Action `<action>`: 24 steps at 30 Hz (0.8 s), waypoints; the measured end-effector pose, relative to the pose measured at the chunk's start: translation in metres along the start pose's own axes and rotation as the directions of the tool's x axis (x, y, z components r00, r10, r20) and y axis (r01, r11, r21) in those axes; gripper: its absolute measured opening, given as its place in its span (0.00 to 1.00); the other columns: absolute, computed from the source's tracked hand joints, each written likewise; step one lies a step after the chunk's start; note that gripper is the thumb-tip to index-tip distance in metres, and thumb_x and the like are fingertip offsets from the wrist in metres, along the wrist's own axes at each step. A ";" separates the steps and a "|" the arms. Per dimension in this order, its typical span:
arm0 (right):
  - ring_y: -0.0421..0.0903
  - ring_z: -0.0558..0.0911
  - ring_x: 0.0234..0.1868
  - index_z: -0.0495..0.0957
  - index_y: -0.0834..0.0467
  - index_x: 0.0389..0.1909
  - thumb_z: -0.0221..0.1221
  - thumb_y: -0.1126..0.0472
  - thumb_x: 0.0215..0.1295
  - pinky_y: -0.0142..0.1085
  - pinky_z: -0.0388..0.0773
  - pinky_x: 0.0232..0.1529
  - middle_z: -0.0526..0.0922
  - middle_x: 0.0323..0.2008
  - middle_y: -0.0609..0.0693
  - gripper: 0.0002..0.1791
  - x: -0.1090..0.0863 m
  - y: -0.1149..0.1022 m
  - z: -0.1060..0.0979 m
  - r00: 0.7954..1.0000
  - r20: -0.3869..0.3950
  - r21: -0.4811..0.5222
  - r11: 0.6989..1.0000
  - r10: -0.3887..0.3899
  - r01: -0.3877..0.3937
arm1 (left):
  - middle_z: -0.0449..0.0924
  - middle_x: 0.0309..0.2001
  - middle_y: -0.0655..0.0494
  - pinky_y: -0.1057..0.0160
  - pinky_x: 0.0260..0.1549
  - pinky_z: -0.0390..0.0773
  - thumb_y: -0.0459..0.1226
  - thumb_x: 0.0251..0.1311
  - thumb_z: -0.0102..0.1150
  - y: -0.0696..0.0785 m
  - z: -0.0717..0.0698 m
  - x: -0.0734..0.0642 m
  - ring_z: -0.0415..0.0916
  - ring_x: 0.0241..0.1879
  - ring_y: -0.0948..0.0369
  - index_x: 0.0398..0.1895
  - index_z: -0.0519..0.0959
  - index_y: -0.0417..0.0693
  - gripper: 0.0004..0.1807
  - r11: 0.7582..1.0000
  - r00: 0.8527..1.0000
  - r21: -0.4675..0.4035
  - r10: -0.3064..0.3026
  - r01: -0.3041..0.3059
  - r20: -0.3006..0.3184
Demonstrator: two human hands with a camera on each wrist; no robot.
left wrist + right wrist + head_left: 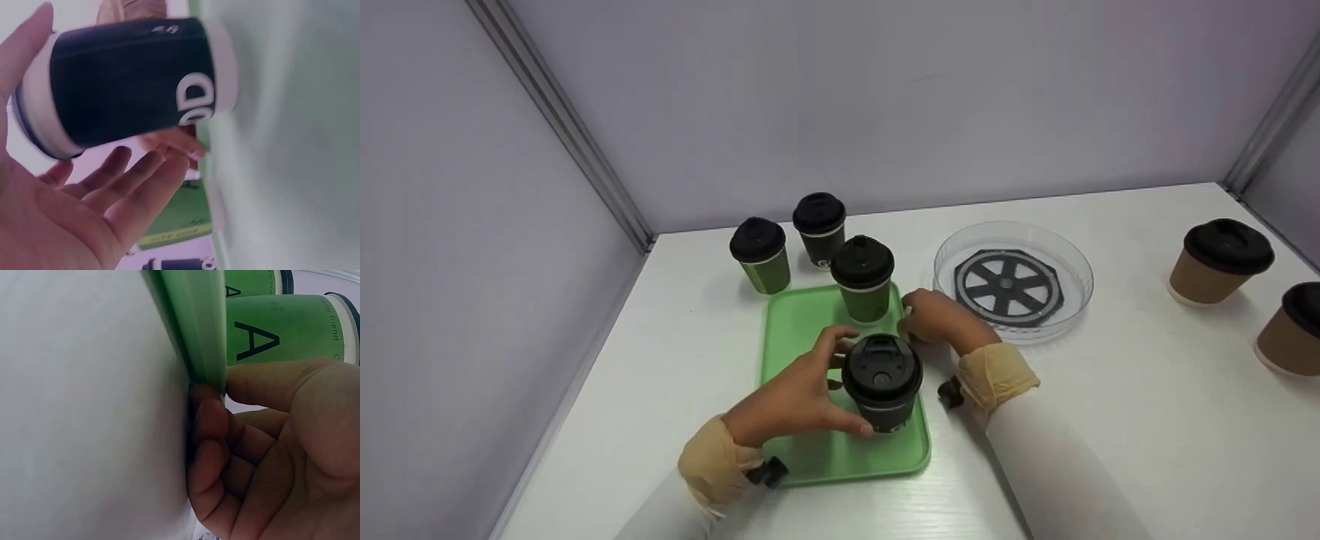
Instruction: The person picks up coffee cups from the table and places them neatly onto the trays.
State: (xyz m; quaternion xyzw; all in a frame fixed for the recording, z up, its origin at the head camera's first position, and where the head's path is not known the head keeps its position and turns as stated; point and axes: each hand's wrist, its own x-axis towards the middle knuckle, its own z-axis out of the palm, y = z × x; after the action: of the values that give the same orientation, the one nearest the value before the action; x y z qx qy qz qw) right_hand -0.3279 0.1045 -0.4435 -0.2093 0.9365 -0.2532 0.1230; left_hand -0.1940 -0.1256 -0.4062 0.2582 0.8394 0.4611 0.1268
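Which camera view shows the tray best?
The head view: most of the tray shows, though the left hand and two cups cover parts. The left wrist view has a blurred stretch of surface and some rim; the right wrist view, only an edge, pinched by the right hand.

Beyond the left grip [810, 396], a green cup [765, 261] and a dark cup [820, 229] stand on the worktop [1174, 427]. Just past the right grip [946, 321] lies a clear round dish [1078, 289] with a black spoked piece [1006, 283]; farther right stand two brown cups [1219, 262].
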 end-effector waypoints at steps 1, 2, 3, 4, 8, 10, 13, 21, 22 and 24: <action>0.50 0.74 0.28 0.80 0.61 0.35 0.56 0.64 0.54 0.41 0.71 0.32 0.77 0.25 0.51 0.08 0.000 0.000 0.000 1.000 -0.001 0.001 1.000 0.001 -0.001 | 0.68 0.60 0.56 0.56 0.52 0.75 0.45 0.35 0.83 0.001 -0.003 0.000 0.70 0.60 0.57 0.70 0.52 0.60 0.59 1.000 1.000 0.006 0.008 -0.008 0.007; 0.50 0.74 0.28 0.80 0.62 0.36 0.56 0.64 0.54 0.41 0.71 0.32 0.77 0.25 0.52 0.09 -0.001 0.001 -0.001 1.000 -0.003 -0.001 1.000 0.001 -0.001 | 0.68 0.60 0.56 0.56 0.53 0.74 0.45 0.36 0.83 0.002 -0.005 -0.001 0.70 0.60 0.58 0.70 0.52 0.60 0.59 1.000 1.000 0.015 0.018 -0.018 0.013; 0.50 0.74 0.28 0.80 0.62 0.36 0.56 0.64 0.54 0.41 0.72 0.32 0.77 0.25 0.52 0.10 -0.001 0.001 -0.001 1.000 -0.003 0.000 1.000 0.002 -0.002 | 0.68 0.60 0.57 0.57 0.54 0.74 0.46 0.37 0.82 0.003 -0.008 -0.001 0.70 0.60 0.59 0.70 0.52 0.60 0.58 0.999 0.999 0.027 0.026 -0.027 0.018; 0.50 0.74 0.28 0.80 0.62 0.37 0.56 0.64 0.54 0.41 0.72 0.32 0.77 0.25 0.52 0.10 -0.001 0.002 -0.002 1.000 -0.003 0.004 1.000 0.005 -0.005 | 0.68 0.60 0.57 0.57 0.55 0.73 0.46 0.38 0.82 0.003 -0.011 -0.002 0.69 0.61 0.60 0.70 0.52 0.60 0.57 0.999 0.999 0.035 0.038 -0.039 0.022; 0.49 0.74 0.26 0.80 0.62 0.35 0.56 0.65 0.54 0.39 0.70 0.29 0.76 0.23 0.50 0.09 -0.002 0.004 -0.003 1.000 -0.003 0.015 1.000 0.012 -0.012 | 0.69 0.60 0.57 0.57 0.57 0.70 0.47 0.44 0.78 0.004 -0.022 -0.003 0.69 0.60 0.61 0.69 0.55 0.55 0.52 0.995 0.995 0.030 0.100 -0.100 0.017; 0.49 0.73 0.25 0.79 0.61 0.33 0.56 0.65 0.54 0.39 0.69 0.28 0.75 0.21 0.50 0.07 -0.002 0.005 -0.004 1.000 -0.002 0.022 1.000 0.019 -0.019 | 0.70 0.60 0.56 0.56 0.58 0.70 0.45 0.48 0.76 0.005 -0.028 -0.002 0.70 0.60 0.61 0.69 0.57 0.53 0.48 0.992 0.992 0.009 0.129 -0.129 -0.002; 0.48 0.73 0.24 0.78 0.61 0.32 0.56 0.65 0.55 0.38 0.68 0.27 0.73 0.20 0.49 0.05 -0.001 0.005 -0.003 1.000 -0.009 0.019 1.000 0.022 -0.022 | 0.72 0.58 0.54 0.57 0.56 0.72 0.41 0.52 0.74 0.003 -0.039 0.000 0.71 0.58 0.59 0.68 0.59 0.49 0.43 0.985 0.982 -0.016 0.172 -0.174 -0.073; 0.48 0.74 0.25 0.78 0.59 0.31 0.56 0.65 0.53 0.38 0.69 0.28 0.74 0.20 0.49 0.05 0.001 0.002 0.003 1.000 -0.004 0.018 0.999 0.026 -0.026 | 0.79 0.52 0.50 0.56 0.51 0.75 0.38 0.54 0.72 -0.030 -0.082 0.003 0.76 0.51 0.55 0.64 0.66 0.47 0.35 0.986 0.908 -0.022 0.144 -0.166 -0.394; 0.48 0.74 0.26 0.78 0.59 0.30 0.56 0.65 0.53 0.38 0.70 0.28 0.75 0.21 0.49 0.05 0.001 0.002 0.003 1.000 -0.006 0.016 1.000 0.024 -0.024 | 0.79 0.51 0.47 0.55 0.52 0.74 0.37 0.54 0.72 -0.034 -0.087 0.004 0.76 0.51 0.53 0.63 0.66 0.46 0.35 0.986 0.899 -0.036 0.132 -0.161 -0.418; 0.49 0.74 0.26 0.78 0.59 0.30 0.56 0.65 0.52 0.38 0.70 0.29 0.75 0.21 0.49 0.04 0.001 0.001 0.001 1.000 -0.012 0.007 1.000 0.021 -0.021 | 0.78 0.51 0.44 0.52 0.52 0.74 0.35 0.55 0.71 -0.036 -0.096 0.005 0.76 0.51 0.48 0.63 0.66 0.42 0.34 0.988 0.885 -0.046 0.111 -0.147 -0.453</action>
State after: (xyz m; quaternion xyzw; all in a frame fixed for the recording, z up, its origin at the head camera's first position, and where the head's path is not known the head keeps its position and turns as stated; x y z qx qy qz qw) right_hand -0.3284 0.1045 -0.4451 -0.1973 0.9384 -0.2565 0.1209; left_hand -0.2533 -0.2066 -0.3841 0.1948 0.8080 0.5485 -0.0912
